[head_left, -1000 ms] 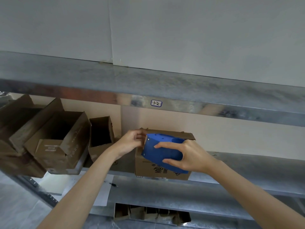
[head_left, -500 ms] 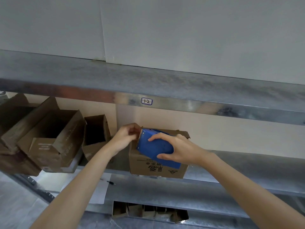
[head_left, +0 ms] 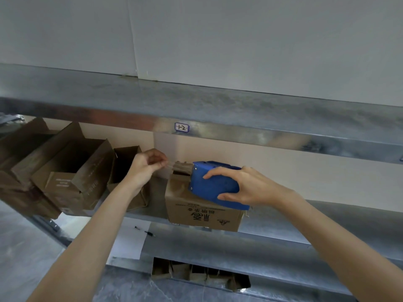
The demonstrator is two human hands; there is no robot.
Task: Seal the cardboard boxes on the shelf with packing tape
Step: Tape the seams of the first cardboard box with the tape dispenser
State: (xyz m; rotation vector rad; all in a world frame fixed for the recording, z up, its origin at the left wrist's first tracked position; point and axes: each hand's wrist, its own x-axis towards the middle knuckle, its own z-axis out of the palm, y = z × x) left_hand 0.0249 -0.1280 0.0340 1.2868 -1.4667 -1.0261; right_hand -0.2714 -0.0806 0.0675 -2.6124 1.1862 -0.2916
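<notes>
The blue dispenser (head_left: 214, 186) hides the box's (head_left: 202, 212) top; the tape (head_left: 170, 168) shows faintly.

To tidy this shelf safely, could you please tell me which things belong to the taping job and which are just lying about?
In the job: blue tape dispenser in the right hand; tape end pinched by the left hand; printed box; open boxes at left.
Lying about: sheet of paper; shelf label.

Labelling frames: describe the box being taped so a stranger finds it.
On the metal shelf, below the small tag, stands a box. Unlike the tipped, open boxes to its left, it has a printed front and a blue dispenser against it.
</notes>
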